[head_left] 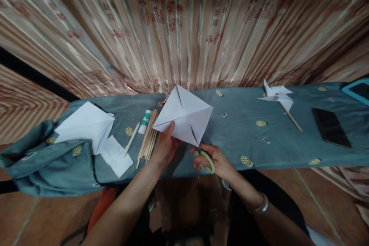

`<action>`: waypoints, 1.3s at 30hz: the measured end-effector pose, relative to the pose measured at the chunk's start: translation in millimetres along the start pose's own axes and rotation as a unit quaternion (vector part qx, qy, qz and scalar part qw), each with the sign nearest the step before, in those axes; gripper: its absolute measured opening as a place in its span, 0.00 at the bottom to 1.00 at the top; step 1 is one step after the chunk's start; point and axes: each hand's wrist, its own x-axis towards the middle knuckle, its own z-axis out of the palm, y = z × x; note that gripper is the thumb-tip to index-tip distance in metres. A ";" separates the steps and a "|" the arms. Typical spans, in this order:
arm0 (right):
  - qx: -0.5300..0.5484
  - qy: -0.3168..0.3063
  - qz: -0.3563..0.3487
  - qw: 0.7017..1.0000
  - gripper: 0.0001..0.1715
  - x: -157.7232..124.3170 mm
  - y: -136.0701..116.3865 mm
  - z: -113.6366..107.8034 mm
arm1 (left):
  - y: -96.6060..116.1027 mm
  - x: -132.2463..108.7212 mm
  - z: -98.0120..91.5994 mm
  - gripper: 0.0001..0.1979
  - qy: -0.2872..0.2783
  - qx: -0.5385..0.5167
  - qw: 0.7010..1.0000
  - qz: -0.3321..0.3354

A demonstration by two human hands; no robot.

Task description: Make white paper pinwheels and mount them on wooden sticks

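My left hand (165,147) pinches the lower left edge of a white square of paper (184,113), held tilted above the blue-grey cloth (236,134). The paper shows creases and a cut slit near its top and another near its bottom corner. My right hand (215,159) is closed round the green handles of scissors (206,157), whose blades reach up into the paper's bottom corner.
Left of my hands lie a bundle of wooden sticks (148,138), a glue stick (145,121), a white pencil (132,138), white sheets (86,125) and a paper slip (115,155). At right lie a finished paper pinwheel (278,96), a black phone (331,127) and a tablet (357,90). A striped curtain hangs behind.
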 end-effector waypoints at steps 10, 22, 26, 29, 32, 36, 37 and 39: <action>0.022 0.024 0.004 0.999 0.30 1.2 -3.1 2.6 | -2.5 -5.7 1.7 0.16 -0.025 0.000 1.000 -0.005; 0.023 0.030 0.018 0.999 0.28 2.4 -2.8 1.5 | -4.3 -5.6 1.8 0.16 -0.015 0.005 1.000 -0.018; 0.029 0.036 0.015 0.999 0.26 2.8 -1.2 1.7 | -2.7 -7.0 3.1 0.16 -0.020 0.004 1.000 -0.016; 0.035 0.040 0.015 0.998 0.25 3.2 -2.0 2.7 | -2.0 -7.5 3.8 0.14 -0.017 -0.003 1.000 -0.015; 0.050 0.050 0.021 0.997 0.25 3.5 -3.1 4.2 | -1.9 -7.7 3.8 0.13 -0.020 -0.005 1.000 -0.013; 0.054 0.058 0.024 0.997 0.26 3.6 -3.4 5.3 | -2.5 -7.4 3.2 0.12 -0.017 -0.005 1.000 -0.013; 0.053 0.058 0.022 0.997 0.26 3.6 -3.1 5.2 | -2.6 -7.3 3.1 0.12 -0.014 -0.005 1.000 -0.016; 0.050 0.057 0.019 0.997 0.25 3.6 -2.6 4.8 | -2.8 -7.2 2.9 0.12 -0.010 -0.002 1.000 -0.020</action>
